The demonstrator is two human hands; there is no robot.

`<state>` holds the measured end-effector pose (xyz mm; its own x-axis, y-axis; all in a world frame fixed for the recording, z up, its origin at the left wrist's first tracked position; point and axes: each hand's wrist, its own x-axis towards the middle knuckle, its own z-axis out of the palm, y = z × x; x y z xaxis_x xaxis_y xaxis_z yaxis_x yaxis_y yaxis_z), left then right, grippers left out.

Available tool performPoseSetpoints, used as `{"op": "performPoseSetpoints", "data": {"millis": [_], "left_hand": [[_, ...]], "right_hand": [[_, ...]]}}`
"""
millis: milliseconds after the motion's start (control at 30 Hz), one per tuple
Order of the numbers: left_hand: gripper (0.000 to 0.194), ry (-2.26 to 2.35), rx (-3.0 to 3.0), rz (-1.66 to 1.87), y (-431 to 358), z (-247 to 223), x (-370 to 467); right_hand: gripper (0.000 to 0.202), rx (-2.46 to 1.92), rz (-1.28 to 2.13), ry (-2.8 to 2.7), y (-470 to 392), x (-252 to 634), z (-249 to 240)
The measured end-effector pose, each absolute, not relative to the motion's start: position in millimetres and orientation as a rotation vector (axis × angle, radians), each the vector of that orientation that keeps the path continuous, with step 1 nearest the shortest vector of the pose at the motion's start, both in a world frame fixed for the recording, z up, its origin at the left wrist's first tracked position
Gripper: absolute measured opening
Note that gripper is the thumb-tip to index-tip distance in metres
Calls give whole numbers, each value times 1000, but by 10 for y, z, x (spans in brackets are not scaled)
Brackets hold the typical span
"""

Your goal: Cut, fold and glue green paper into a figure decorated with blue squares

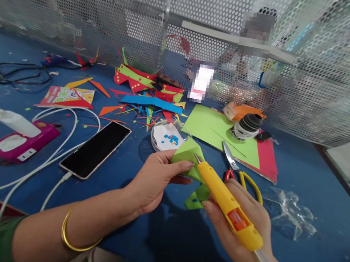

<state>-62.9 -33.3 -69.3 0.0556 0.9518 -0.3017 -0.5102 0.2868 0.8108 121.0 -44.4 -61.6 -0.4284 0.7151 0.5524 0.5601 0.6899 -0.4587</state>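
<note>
My left hand [153,179] pinches a folded strip of bright green paper [188,151] between thumb and fingers. Wrapped in my right hand [243,224] is a yellow pen-shaped tool [218,193] with a thin pointed metal tip and a red-orange part on its body. A pale cord or tube runs from its rear end. The tip is at the green paper, beside my left thumb; whether it touches cannot be made out. The strip's lower end, with blue specks, hangs near my right fingertips. Just beyond, a clear round dish [152,138] holds white paper and small blue bits.
Scissors [231,157] lie beside my right hand, near green sheets [203,122] and a dark-topped bottle [246,126]. Coloured paper scraps [153,102] spread before a perforated metal screen [130,19]. Left are a phone [95,148], white cables and a purple power strip [24,140]. Clear plastic [292,212] lies right.
</note>
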Motion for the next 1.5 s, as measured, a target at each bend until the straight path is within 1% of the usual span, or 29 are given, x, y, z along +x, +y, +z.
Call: {"op": "performPoseSetpoints", "data": {"millis": [267,467,733,1000,1267,1500], "left_hand": [[23,979,577,1207,-328,-703,-631],[20,963,589,1207,-333,-712,-633],[23,996,617,1197,-331,-706,-631],[18,977,639,1216,-329,-724,-623],[17,1002,658,1224,-326,-726,-629],[17,988,667,1239,-325,-733,-624]], "right_hand": [[14,-963,285,-2169,-436,1262,-675],[12,-981,276,-2189,-437,1266,-684],[13,-990,278,-2182,-431,1261,-701],[12,-973,259,-2182,-430,1262,-702],[11,-989,254,-2203,-443,1278,-710],[16,-991,230,-2213,-442,1271,-713]]}}
